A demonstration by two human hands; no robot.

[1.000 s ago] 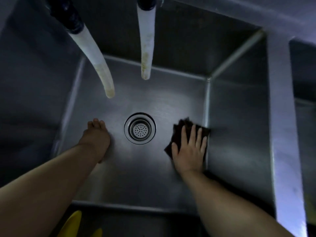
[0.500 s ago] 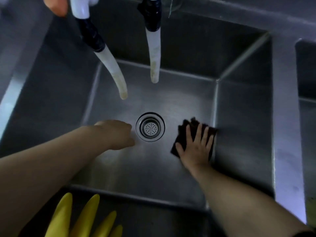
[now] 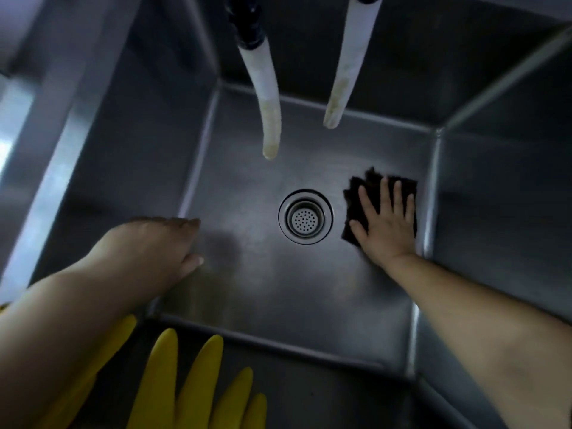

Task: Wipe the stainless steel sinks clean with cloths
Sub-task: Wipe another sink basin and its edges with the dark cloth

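Brushed steel sink (dull sheen), dark rough cloth, glossy yellow rubber glove.

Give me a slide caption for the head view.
Right hand presses a dark cloth flat on the sink floor beside the drain.

There is 1 stainless steel sink basin in view, with 1 round drain strainer in its floor and 2 white hoses hanging into it from above. 1 dark cloth lies on the basin floor, and 2 bare hands show, the left hand and the right hand. At the near edge 1 yellow rubber glove shows 4 fingers.
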